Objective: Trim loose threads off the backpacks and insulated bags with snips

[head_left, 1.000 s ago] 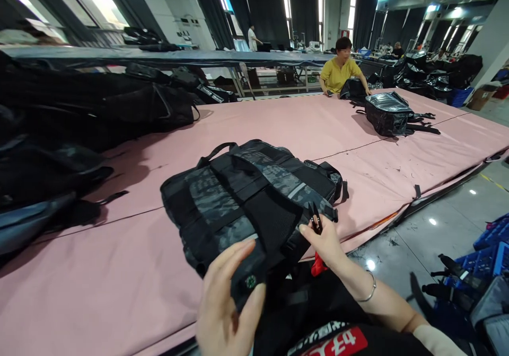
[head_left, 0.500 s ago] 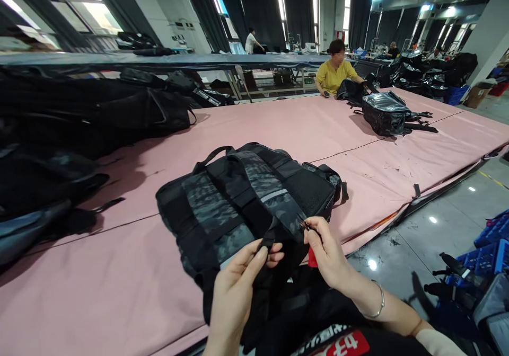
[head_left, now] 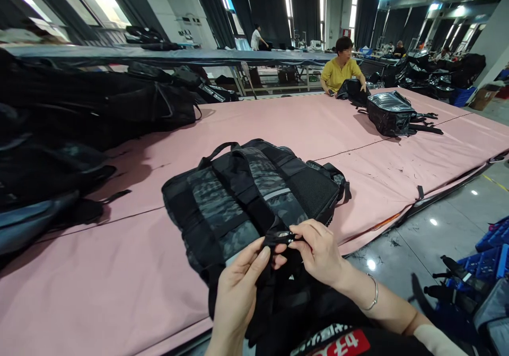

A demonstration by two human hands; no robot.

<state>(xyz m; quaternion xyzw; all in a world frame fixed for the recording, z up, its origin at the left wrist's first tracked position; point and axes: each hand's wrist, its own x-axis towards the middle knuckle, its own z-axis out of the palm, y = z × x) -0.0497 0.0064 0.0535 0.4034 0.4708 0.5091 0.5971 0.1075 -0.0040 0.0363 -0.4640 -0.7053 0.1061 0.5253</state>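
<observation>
A black and dark grey camouflage backpack (head_left: 242, 197) lies with its shoulder straps up on the pink-covered table, just in front of me. My left hand (head_left: 244, 279) is closed, pinching a black strap (head_left: 271, 238) near the backpack's lower edge. Against that strap, my right hand (head_left: 316, 250) is closed around a small tool, seemingly thread snips (head_left: 284, 234), with a bit of metal showing at the strap. Fingers hide most of the tool, so its exact form is unclear. Both hands are close together, above the near edge of the table.
Black bags (head_left: 79, 112) are piled on the left. Across the pink table (head_left: 254, 120), a person in a yellow top (head_left: 341, 74) handles a dark bag, with another backpack (head_left: 392, 113) beside them. Blue crates (head_left: 483, 263) stand on the floor at right.
My right hand has moved left with the small tool, bringing it to the strap in my left hand. The red piece seen below my right hand is now hidden. The other person's arm has shifted.
</observation>
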